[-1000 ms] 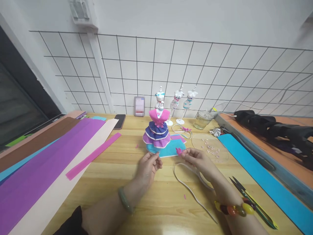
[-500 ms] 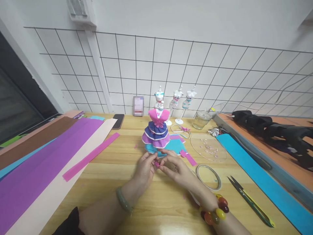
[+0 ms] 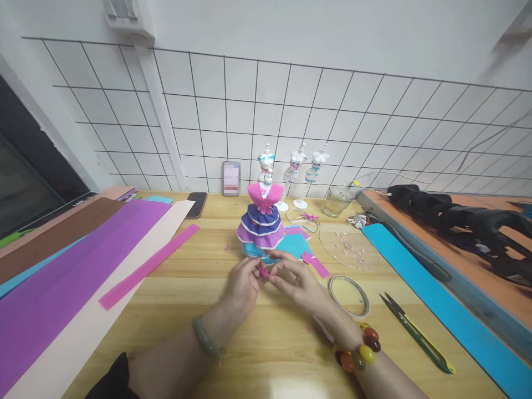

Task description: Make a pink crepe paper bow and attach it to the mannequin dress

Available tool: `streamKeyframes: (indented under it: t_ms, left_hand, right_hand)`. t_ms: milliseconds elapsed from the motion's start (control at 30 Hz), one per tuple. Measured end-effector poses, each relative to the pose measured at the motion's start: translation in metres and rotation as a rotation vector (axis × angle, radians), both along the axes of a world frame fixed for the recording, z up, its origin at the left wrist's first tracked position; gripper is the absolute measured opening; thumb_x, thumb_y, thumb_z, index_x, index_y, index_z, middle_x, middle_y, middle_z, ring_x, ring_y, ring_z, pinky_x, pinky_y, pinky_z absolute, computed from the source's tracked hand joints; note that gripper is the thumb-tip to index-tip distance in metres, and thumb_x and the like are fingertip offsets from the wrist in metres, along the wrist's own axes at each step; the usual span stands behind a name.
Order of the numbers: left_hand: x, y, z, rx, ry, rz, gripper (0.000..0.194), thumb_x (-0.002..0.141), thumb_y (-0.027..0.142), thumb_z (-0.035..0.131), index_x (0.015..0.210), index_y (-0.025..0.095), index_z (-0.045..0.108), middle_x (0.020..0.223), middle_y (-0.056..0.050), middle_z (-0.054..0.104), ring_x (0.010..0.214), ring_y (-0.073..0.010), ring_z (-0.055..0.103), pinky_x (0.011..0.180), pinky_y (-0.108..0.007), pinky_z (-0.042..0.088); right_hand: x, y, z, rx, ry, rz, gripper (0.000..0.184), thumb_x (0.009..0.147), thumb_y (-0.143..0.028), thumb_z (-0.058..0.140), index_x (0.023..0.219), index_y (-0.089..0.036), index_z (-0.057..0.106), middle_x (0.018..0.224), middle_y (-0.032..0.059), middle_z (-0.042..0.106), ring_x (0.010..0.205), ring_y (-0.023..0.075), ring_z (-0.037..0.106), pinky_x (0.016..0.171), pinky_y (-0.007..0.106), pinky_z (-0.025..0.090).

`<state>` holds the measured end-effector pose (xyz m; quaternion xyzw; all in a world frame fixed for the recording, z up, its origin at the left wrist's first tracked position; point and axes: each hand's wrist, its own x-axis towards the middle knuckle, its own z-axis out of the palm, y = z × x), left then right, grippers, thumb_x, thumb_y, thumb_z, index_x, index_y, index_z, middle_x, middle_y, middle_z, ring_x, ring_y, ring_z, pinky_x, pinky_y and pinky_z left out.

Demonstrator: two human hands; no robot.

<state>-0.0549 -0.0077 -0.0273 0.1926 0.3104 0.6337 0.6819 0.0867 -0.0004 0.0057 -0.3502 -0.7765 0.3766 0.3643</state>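
Observation:
Between my fingertips is a small folded piece of pink crepe paper (image 3: 264,272). My left hand (image 3: 242,282) pinches it from the left, and my right hand (image 3: 297,280) grips its right side with thumb and forefinger. Just beyond my hands stands a mini dress form (image 3: 266,219) wearing a pink top and a tiered navy and purple skirt. Blue paper (image 3: 293,246) lies under and beside the skirt. A pink paper flower (image 3: 307,257) and a short pink strip (image 3: 320,267) rest to the right of my right hand.
A tape roll (image 3: 349,296) and thread snips (image 3: 417,332) lie right. A clear dish (image 3: 349,246) holds small gems; a glass (image 3: 338,201) stands behind it. More dress forms (image 3: 316,165) stand at the back. Purple paper sheets (image 3: 95,266) and a pink strip (image 3: 149,266) lie left.
The view has shifted slightly, so everything sits a little further left. Both hands still hold the pink paper piece, which is turned a little between the fingertips.

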Motion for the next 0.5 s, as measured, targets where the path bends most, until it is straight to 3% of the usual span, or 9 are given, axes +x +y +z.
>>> streamKeyframes:
  t_ms: [267,400,500]
  left_hand:
    - [0.001,-0.002,0.005,-0.064,0.034,-0.015,0.009,0.068,0.021,0.06,0.069,0.013,0.054,0.062,-0.001,0.058,0.057,-0.0094,0.053,0.055,-0.021,0.04]
    - [0.005,-0.008,0.01,-0.152,0.125,-0.051,0.015,0.067,0.025,0.06,0.075,0.014,0.056,0.055,0.001,0.055,0.047,-0.0084,0.05,0.043,-0.019,0.033]
    - [0.01,-0.014,0.014,-0.135,0.195,-0.14,0.021,0.067,0.029,0.063,0.078,0.013,0.057,0.054,0.001,0.053,0.044,-0.008,0.048,0.038,-0.018,0.028]
  right_hand:
    - [0.01,0.006,-0.003,-0.076,0.126,-0.086,0.013,0.079,-0.031,0.058,0.075,-0.019,0.06,0.112,0.0098,0.057,0.109,0.0212,0.051,0.088,0.035,0.041]
    - [0.017,0.007,-0.003,0.082,0.011,-0.213,0.014,0.081,-0.031,0.054,0.075,-0.019,0.059,0.097,0.0083,0.06,0.093,0.0201,0.055,0.076,0.032,0.044]
    - [0.022,0.006,0.0,0.229,-0.106,-0.233,0.011,0.083,-0.028,0.051,0.077,-0.021,0.057,0.083,0.0061,0.059,0.079,0.0181,0.055,0.07,0.031,0.044]
